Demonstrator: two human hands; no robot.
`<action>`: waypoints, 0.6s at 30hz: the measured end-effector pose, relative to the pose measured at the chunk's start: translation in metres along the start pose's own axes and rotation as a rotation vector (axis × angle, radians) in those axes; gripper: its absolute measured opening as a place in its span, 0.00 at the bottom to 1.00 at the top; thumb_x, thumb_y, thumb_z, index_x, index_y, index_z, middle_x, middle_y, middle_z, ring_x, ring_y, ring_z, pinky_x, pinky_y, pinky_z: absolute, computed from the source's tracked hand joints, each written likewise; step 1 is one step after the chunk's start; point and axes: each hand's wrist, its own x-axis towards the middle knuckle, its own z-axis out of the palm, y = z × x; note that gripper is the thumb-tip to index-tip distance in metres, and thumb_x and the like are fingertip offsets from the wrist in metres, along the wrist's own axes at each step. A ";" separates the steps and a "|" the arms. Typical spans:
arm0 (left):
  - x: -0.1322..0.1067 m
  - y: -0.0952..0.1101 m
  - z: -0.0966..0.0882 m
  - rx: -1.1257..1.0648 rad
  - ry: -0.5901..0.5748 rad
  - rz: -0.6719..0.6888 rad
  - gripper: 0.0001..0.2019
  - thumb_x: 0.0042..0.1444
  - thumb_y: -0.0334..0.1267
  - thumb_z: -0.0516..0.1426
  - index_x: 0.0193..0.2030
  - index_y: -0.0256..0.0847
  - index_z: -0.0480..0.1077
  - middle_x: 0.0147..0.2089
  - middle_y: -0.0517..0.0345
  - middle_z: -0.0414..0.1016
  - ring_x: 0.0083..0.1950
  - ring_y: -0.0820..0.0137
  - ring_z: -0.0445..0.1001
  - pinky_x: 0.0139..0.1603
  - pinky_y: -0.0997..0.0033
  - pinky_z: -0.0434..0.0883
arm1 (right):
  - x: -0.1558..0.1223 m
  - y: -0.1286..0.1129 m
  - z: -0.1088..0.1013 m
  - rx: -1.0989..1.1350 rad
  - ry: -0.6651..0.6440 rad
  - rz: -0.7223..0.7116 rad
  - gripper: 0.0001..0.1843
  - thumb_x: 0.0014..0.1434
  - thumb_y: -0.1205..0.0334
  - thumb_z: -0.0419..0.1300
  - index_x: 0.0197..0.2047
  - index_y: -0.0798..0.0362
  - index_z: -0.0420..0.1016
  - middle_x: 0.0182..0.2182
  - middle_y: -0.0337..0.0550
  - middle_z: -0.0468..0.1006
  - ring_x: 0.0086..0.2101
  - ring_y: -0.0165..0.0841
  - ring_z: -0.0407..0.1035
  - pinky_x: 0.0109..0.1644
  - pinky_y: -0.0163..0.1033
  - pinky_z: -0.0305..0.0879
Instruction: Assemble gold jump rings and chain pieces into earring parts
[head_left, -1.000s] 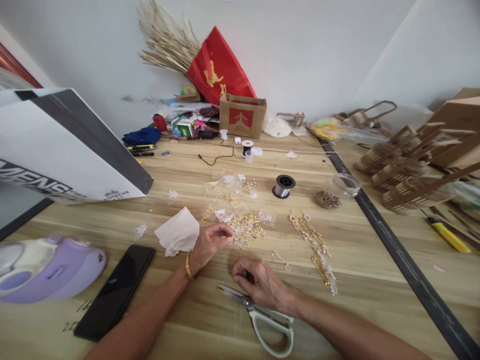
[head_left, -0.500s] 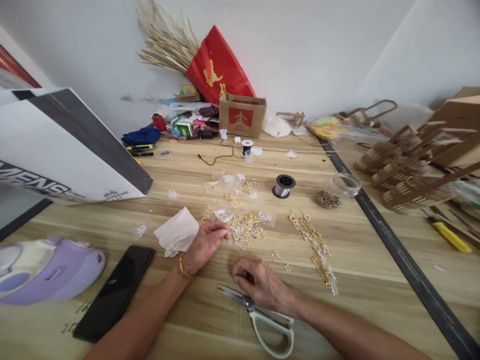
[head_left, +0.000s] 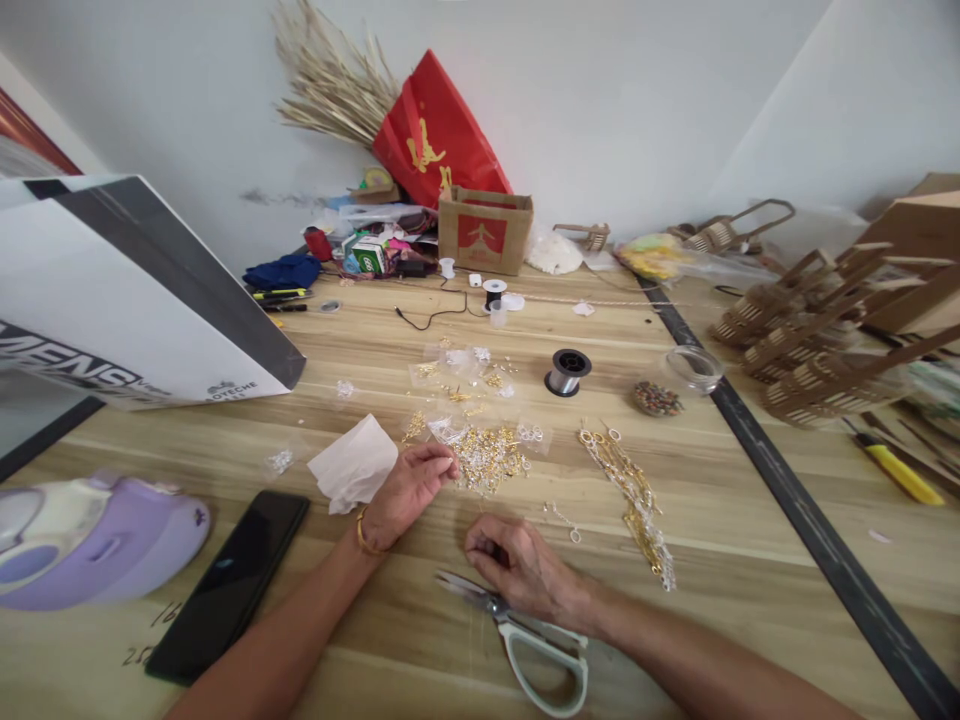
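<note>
My left hand point(head_left: 409, 488), with a gold bangle on the wrist, rests on the wooden table at the left edge of a heap of small gold findings point(head_left: 491, 458), its fingertips pinched together among them. My right hand point(head_left: 521, 566) lies curled on the table just in front, fingers closed; whether something tiny is in them I cannot tell. White-handled scissors point(head_left: 525, 635) lie under and beside the right wrist. A short chain piece with a ring point(head_left: 564, 520) lies right of that hand. A long pile of gold and silver chains point(head_left: 636, 495) stretches further right.
A crumpled tissue point(head_left: 355, 464), a black phone point(head_left: 229, 582) and a purple-white device point(head_left: 90, 540) lie to the left. A white shopping bag point(head_left: 112, 300) stands at far left. A thread spool point(head_left: 567, 371), a bead dish point(head_left: 656, 398), a jar lid point(head_left: 694, 366) and wooden baskets point(head_left: 810, 330) are at right.
The left hand has turned down and settled lower at the edge of the findings heap, its fingers closing among the pieces. The right hand has stayed put.
</note>
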 end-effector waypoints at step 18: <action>-0.006 0.000 0.009 0.568 -0.081 -0.104 0.05 0.45 0.35 0.64 0.29 0.36 0.75 0.29 0.59 0.75 0.32 0.72 0.70 0.38 0.73 0.66 | 0.011 0.007 -0.008 0.567 0.350 0.160 0.19 0.55 0.45 0.59 0.31 0.54 0.65 0.17 0.31 0.61 0.18 0.24 0.54 0.21 0.30 0.51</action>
